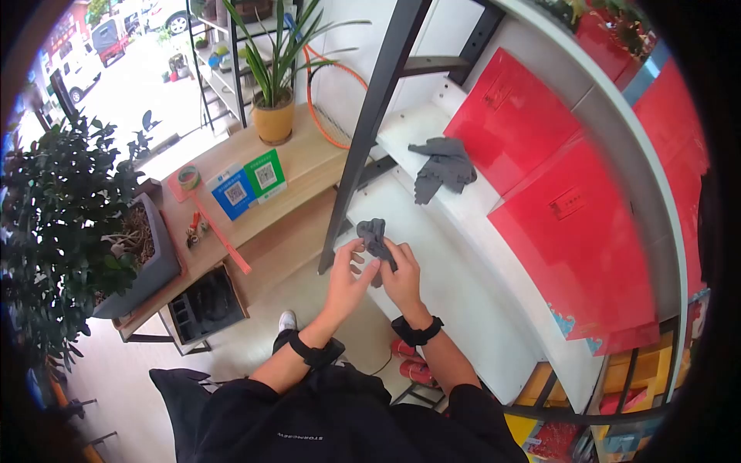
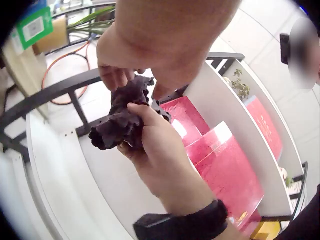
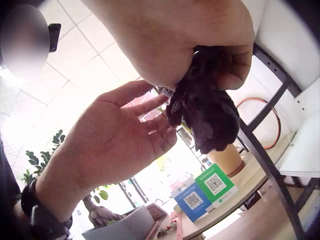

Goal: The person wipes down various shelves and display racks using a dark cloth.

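A bunched dark grey cloth (image 1: 373,235) with ruffled edges is held up in front of the body, over the white shelving. My right hand (image 1: 403,279) grips it, the thumb pressed over the folds in the left wrist view. Beside it, my left hand (image 3: 120,135) has its palm turned to the cloth and its fingers loosely extended, fingertips right at the cloth's edge. Folds hide some fingertips of the right hand. Another crumpled grey cloth (image 1: 446,167) lies on the upper white shelf, beyond the hands.
Large red folders (image 1: 571,231) lean on the shelf at right. A black metal post (image 1: 376,131) stands left of the shelves. The wooden counter (image 1: 312,166) carries payment-code signs (image 1: 248,185), a yellow plant pot (image 1: 273,123) and a grey planter (image 1: 147,258).
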{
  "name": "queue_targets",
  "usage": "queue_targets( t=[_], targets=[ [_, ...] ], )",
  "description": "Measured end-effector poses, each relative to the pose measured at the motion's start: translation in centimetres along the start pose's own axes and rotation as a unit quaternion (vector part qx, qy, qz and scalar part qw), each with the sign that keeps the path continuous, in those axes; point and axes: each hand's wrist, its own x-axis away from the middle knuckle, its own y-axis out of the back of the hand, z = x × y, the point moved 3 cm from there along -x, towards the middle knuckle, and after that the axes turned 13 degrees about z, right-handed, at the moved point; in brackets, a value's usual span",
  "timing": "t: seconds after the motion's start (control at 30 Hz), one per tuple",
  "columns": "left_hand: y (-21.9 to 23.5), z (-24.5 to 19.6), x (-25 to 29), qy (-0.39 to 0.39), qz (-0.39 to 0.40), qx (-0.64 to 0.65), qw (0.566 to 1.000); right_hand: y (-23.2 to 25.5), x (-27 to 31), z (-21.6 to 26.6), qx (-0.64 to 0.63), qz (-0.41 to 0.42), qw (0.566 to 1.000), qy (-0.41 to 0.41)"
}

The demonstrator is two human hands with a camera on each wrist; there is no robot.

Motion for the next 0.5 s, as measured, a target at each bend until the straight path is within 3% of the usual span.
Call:
queue_targets(
  t=[0.07,0.17,0.33,0.5],
  targets=[
    [1.0,-3.6,-0.5,-0.092,-0.051,-0.143,0.984,0.5,-0.7,1.5,0.004,0.007,1.0,0.016],
    [3.1,-8.3,-1.4,-0.173,0.043,-0.393,0.902,1.9,-1.9,4.0,0.01,0.013,0.999,0.045],
    [4.8,-9.6,-3.3,-0.175,0.111,-0.425,0.881,4.0,-3.8,7.2,0.006,-0.015,0.997,0.081],
    [5.4,-10.5,-5.6,-0.158,0.145,-0.326,0.921,5.1,-5.3,8.2,-0.063,-0.004,0.993,0.095]
  ],
)
